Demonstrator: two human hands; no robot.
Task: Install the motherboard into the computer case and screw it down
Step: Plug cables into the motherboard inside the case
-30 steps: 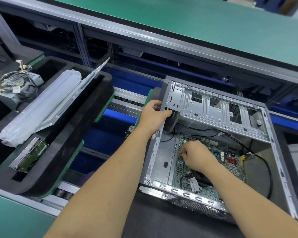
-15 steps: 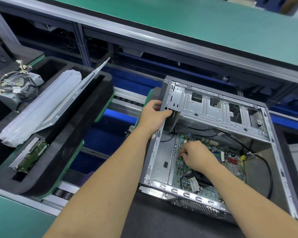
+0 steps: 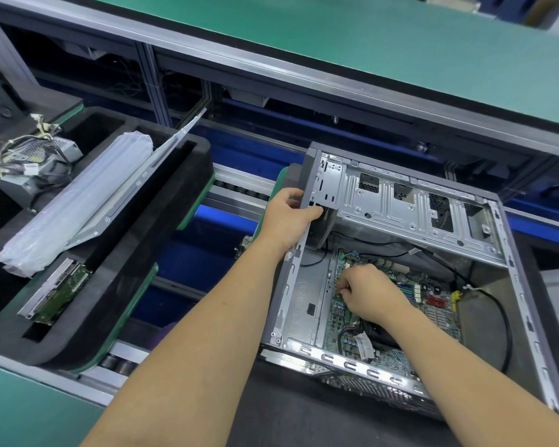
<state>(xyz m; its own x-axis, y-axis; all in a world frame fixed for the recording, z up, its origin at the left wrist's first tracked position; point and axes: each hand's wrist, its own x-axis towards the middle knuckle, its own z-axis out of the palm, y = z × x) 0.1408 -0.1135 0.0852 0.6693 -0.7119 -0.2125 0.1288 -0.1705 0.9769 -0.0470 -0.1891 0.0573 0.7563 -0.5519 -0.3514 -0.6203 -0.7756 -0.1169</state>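
Left hand clamps the computer case rim, right hand curled on the motherboard seated in the case floor, pinching something too small to tell; board's rigid but fragile, I'd handle it by edges only.

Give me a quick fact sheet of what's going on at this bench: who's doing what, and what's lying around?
Job: fitting a motherboard into an open computer case
Left hand: grips the case's upper left edge
Right hand: fingers curled, down on the board's left part; what they pinch is too small to tell
Board: lies flat on the case floor
Cable: black cable loops along the case's right side
Left of case: black foam tray with a plastic-wrapped part and a hard drive
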